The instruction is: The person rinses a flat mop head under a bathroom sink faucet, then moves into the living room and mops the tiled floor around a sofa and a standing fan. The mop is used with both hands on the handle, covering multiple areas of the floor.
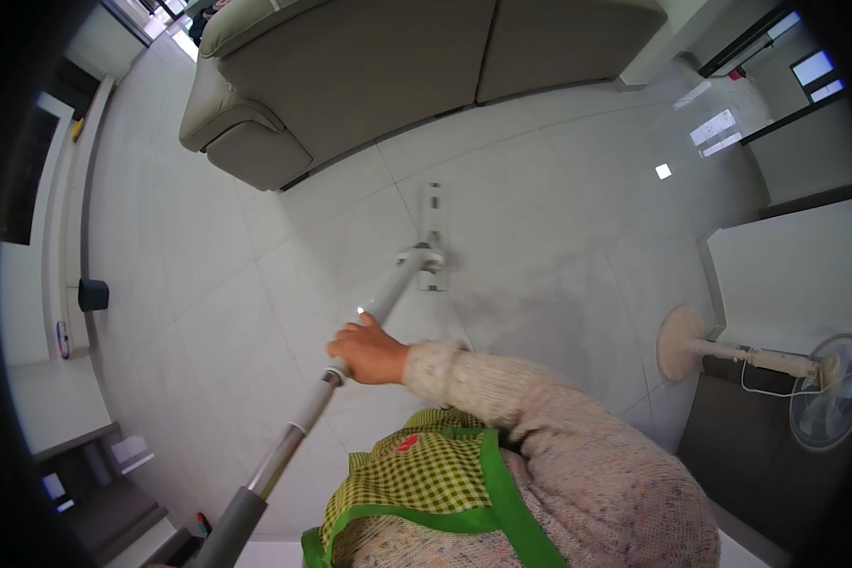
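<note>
My right hand point(369, 351) is wrapped around the white upper tube of a flat mop's pole point(284, 454), with the arm reaching across my front. The pole slants from the lower left up to a swivel joint at the narrow, white mop head point(433, 277). That head lies on the pale tiled floor and looks blurred. A grey grip point(231, 529) covers the pole's near end. At the bottom edge, beside this grip, only a sliver of what may be my left hand shows; its hold is hidden.
Beyond the mop stands a grey sofa point(369, 78), its back towards me. On the right, a pedestal fan point(774, 362) with a loose white cord stands near a white panel point(795, 270). A dark bin point(93, 295) sits by the low ledge at left.
</note>
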The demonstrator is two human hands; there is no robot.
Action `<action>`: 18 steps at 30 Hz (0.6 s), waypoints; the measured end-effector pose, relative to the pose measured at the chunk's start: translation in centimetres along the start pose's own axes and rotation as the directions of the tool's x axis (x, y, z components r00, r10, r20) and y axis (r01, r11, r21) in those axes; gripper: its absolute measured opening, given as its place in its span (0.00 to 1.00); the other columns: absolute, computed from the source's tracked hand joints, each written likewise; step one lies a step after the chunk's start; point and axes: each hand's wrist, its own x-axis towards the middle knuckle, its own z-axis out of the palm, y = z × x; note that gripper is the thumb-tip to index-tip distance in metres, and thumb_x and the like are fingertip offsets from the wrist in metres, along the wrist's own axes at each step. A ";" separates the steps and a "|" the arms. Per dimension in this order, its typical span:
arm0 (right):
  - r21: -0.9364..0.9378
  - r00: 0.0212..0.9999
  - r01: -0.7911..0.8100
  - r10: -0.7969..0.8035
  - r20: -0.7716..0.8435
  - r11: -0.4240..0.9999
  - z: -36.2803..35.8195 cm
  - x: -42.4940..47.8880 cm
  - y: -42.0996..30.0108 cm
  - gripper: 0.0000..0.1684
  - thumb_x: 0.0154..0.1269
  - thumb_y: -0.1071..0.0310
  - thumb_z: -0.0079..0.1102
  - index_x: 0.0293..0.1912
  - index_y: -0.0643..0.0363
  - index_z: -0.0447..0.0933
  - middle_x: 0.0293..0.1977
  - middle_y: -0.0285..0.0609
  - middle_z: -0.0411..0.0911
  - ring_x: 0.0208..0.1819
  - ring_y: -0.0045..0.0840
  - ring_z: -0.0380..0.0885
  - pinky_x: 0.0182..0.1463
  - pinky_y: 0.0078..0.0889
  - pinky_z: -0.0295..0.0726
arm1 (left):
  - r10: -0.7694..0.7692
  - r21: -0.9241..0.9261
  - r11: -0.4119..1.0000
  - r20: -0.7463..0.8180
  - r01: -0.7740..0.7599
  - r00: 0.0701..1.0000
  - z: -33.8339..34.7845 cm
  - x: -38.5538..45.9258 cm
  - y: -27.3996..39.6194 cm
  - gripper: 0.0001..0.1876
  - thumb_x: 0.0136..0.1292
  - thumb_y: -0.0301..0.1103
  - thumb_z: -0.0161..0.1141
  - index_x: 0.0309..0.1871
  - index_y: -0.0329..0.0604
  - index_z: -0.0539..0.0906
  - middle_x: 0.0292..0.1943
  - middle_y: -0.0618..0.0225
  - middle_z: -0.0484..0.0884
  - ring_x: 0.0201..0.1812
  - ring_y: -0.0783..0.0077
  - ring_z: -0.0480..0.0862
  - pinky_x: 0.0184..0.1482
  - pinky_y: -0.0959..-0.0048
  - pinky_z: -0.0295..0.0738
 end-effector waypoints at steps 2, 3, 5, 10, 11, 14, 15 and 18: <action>0.027 0.994 -0.073 0.075 -0.081 0.997 -0.9 -4.2 0.5 0.12 0.48 0.73 0.59 0.36 0.53 0.74 0.34 0.40 0.73 0.47 0.37 0.69 0.61 0.57 0.53 | -0.077 -0.208 0.966 0.336 0.154 0.939 -4.0 0.9 -1.6 0.11 0.54 0.38 0.64 0.24 0.45 0.74 0.22 0.62 0.77 0.29 0.58 0.80 0.44 0.54 0.72; 0.024 0.986 -0.100 0.103 -0.133 0.995 -0.9 -6.5 0.9 0.13 0.47 0.73 0.60 0.37 0.52 0.74 0.34 0.39 0.72 0.47 0.37 0.69 0.61 0.56 0.53 | -0.086 -0.278 0.927 0.492 0.250 0.866 -7.1 1.0 -2.8 0.09 0.53 0.34 0.66 0.26 0.44 0.76 0.23 0.60 0.80 0.31 0.56 0.83 0.48 0.53 0.73; 0.030 0.955 -0.231 0.233 -0.182 0.972 -1.6 -10.9 2.0 0.15 0.46 0.73 0.61 0.37 0.52 0.73 0.35 0.39 0.71 0.47 0.37 0.68 0.60 0.56 0.53 | -0.041 -0.328 0.935 0.268 0.132 0.962 0.5 2.8 -5.4 0.16 0.54 0.44 0.61 0.18 0.47 0.71 0.18 0.66 0.74 0.23 0.64 0.76 0.36 0.58 0.73; -0.144 0.845 -0.500 0.444 -0.298 0.854 -0.6 -22.4 5.8 0.19 0.43 0.69 0.66 0.39 0.53 0.73 0.40 0.41 0.72 0.50 0.38 0.68 0.60 0.51 0.56 | -0.139 -0.483 0.808 0.400 0.338 0.906 10.5 5.5 -10.5 0.09 0.55 0.29 0.65 0.24 0.41 0.75 0.24 0.61 0.79 0.36 0.57 0.83 0.52 0.55 0.72; -0.154 0.810 -0.567 0.513 -0.283 0.809 -0.7 -23.9 6.2 0.22 0.44 0.69 0.66 0.43 0.54 0.72 0.43 0.43 0.71 0.52 0.41 0.67 0.60 0.52 0.58 | -0.107 -0.450 0.790 0.567 0.416 0.817 11.3 6.2 -12.0 0.09 0.53 0.26 0.66 0.23 0.39 0.75 0.25 0.61 0.80 0.37 0.56 0.84 0.53 0.55 0.72; 0.205 0.471 -0.663 0.613 -0.635 0.720 2.3 -27.8 6.9 0.30 0.48 0.67 0.66 0.52 0.56 0.67 0.53 0.51 0.64 0.57 0.47 0.62 0.61 0.51 0.60 | -0.113 -0.466 0.709 0.666 0.530 0.737 15.2 8.8 -14.6 0.12 0.49 0.23 0.70 0.20 0.36 0.75 0.26 0.59 0.81 0.36 0.55 0.84 0.54 0.55 0.72; 0.224 0.470 -0.628 0.592 -0.655 0.746 2.8 -27.4 6.1 0.31 0.49 0.67 0.66 0.53 0.57 0.65 0.55 0.52 0.61 0.59 0.48 0.61 0.61 0.50 0.61 | -0.123 -0.489 0.688 0.650 0.536 0.750 15.6 8.7 -15.0 0.12 0.49 0.25 0.70 0.19 0.36 0.75 0.26 0.59 0.81 0.36 0.55 0.84 0.53 0.55 0.72; 0.231 0.454 -0.573 0.539 -0.709 0.786 4.3 -26.0 5.3 0.30 0.51 0.73 0.68 0.53 0.56 0.65 0.61 0.52 0.54 0.64 0.48 0.55 0.60 0.46 0.65 | -0.125 -0.536 0.685 0.582 0.494 0.804 15.1 7.9 -16.0 0.12 0.50 0.25 0.69 0.19 0.36 0.75 0.25 0.58 0.81 0.36 0.55 0.84 0.52 0.55 0.72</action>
